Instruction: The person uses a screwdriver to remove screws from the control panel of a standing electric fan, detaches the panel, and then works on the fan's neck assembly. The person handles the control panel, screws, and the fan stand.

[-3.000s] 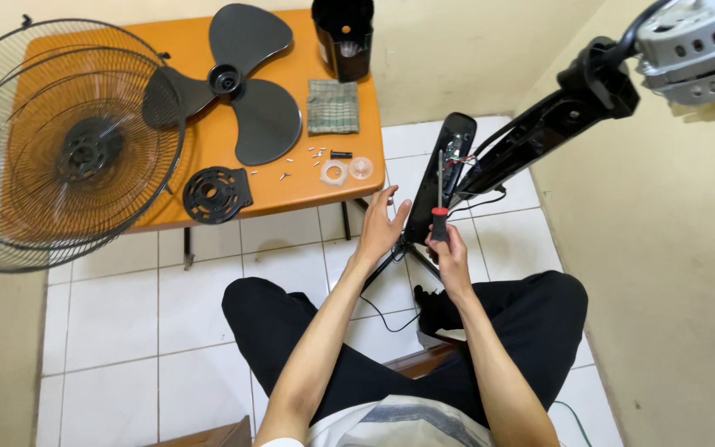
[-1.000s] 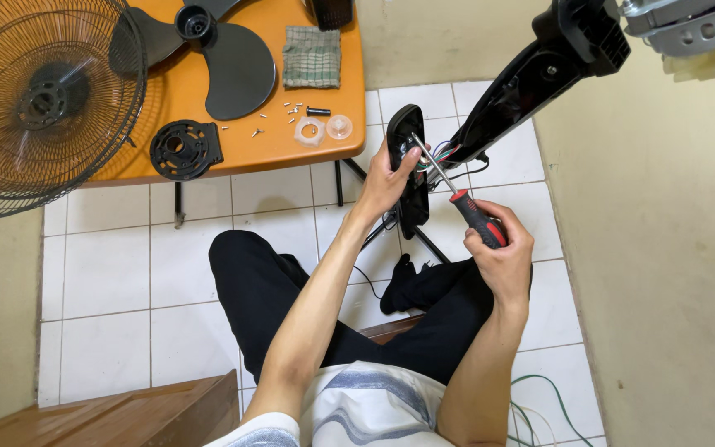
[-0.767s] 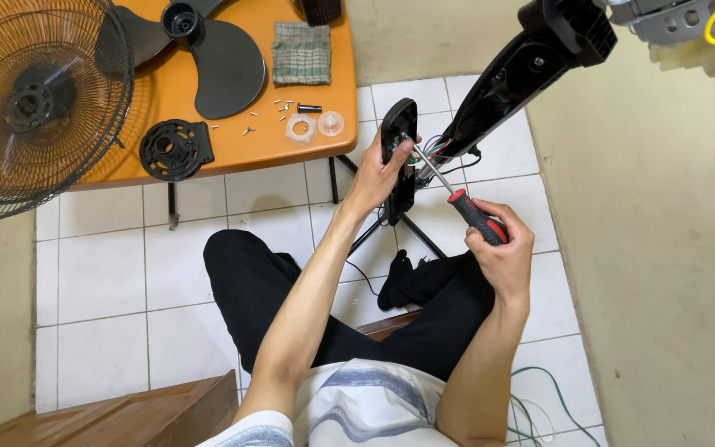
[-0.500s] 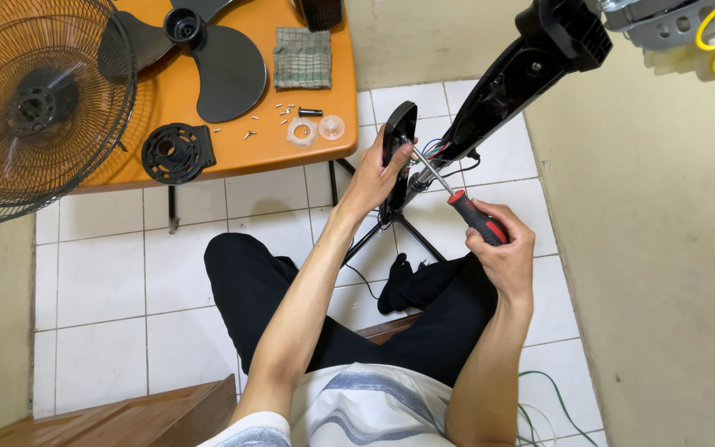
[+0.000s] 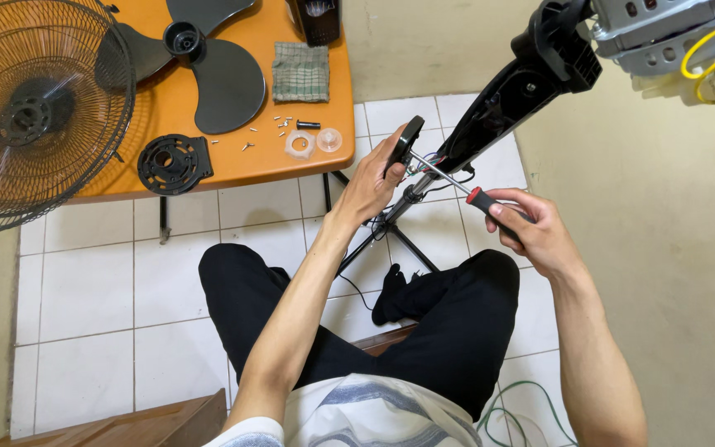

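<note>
Red-and-black screwdriver (image 5: 467,189) gripped in the right hand (image 5: 531,228), fingers wrapped tight round the handle, metal shaft angled up and left into the open end of the black fan neck housing (image 5: 502,103). Left hand (image 5: 371,178) curled round a black cover plate (image 5: 408,141), pinching its edge and holding it just beside the opening, coloured wires (image 5: 424,163) showing between plate and housing. Housing slanting up to the right toward the bare grey motor (image 5: 659,33) with yellow leads, over the tiled floor (image 5: 84,290) between the knees.

Judged well into disassembly: fan blade (image 5: 208,62) already off and lying on the orange table (image 5: 233,161), wire guard (image 5: 31,116) leaning over the table's left end, round black locking ring (image 5: 173,163) beside it, small screws (image 5: 279,126) and two clear washers (image 5: 312,142) scattered near a green checked cloth (image 5: 300,71). Left, apparently: freeing the cover plate fully and whatever sits behind it; screw under the tip not visible.
</note>
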